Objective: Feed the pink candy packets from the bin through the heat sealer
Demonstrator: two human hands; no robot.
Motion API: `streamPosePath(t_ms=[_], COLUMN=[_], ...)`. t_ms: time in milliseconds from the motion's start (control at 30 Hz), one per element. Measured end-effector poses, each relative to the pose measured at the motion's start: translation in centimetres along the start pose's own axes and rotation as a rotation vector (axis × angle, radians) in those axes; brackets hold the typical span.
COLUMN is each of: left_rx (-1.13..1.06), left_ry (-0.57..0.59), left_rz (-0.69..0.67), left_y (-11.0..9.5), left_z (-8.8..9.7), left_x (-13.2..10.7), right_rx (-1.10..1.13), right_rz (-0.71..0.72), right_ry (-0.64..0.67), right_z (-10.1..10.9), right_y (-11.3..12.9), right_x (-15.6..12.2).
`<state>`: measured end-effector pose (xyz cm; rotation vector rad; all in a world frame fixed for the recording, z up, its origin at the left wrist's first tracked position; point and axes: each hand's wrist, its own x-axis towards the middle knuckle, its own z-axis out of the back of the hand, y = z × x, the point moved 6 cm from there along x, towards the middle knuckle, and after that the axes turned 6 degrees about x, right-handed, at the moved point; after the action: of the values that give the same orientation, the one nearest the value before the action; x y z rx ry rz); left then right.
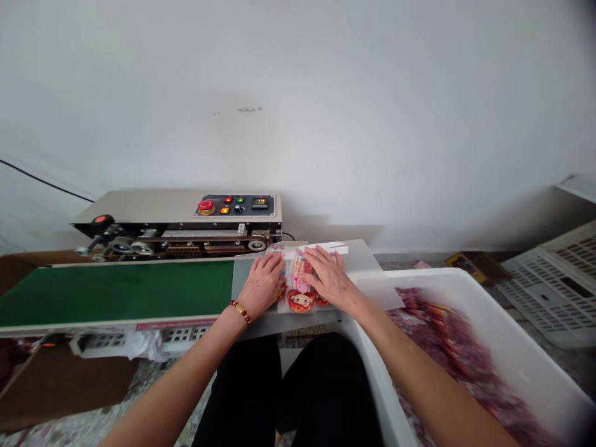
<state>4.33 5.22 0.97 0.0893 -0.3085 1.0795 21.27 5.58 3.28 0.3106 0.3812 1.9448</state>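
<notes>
Belt ran green toward nine o'clock, below a boxed machine. At six o'clock, the left hand lay fingers together over the left side of a clear printed bag; whether it pinched, I couldn't tell. The right hand rested on the bag, fingers slightly spread, probably steadying it on the pale sheet. At four, a white bin held red packets, presumably for easy reach.
</notes>
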Motion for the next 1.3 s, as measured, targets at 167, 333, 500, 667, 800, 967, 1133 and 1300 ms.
streamPosePath(t_ms=[167, 333, 500, 667, 800, 967, 1133, 1300], left_rx=[-0.042, -0.072, 0.017, -0.203, -0.152, -0.128, -0.034, -0.141], left_ry=[0.007, 0.045, -0.061, 0.01, 0.063, 0.042, 0.01, 0.008], left_rz=[0.009, 0.04, 0.203, -0.071, -0.027, -0.005, 0.151, 0.079], left_y=[2.2, 7.3, 8.4, 1.4, 0.7, 4.3, 8.9, 5.5], left_z=[-0.6, 0.0, 2.3, 1.2, -0.3, -0.1, 1.4, 1.8], left_x=[-0.9, -2.8, -3.3, -1.2, -0.2, -1.6, -3.5, -1.7], right_rx=[-0.11, -0.162, -0.1, -0.076, -0.143, -0.151, -0.104, -0.049], right_rz=[0.039, 0.139, 0.204, 0.103, 0.104, 0.098, 0.167, 0.175], right_ry=[0.01, 0.018, -0.013, -0.124, -0.051, -0.003, 0.032, 0.019], right_z=[0.0, -0.9, -1.8, -0.5, -0.7, -1.0, -1.6, -1.9], right_y=[2.0, 3.0, 4.8, 3.8, 2.6, 2.6, 4.2, 5.0], right_x=[0.5, 2.4, 3.8, 2.1, 0.7, 1.1, 3.1, 3.9])
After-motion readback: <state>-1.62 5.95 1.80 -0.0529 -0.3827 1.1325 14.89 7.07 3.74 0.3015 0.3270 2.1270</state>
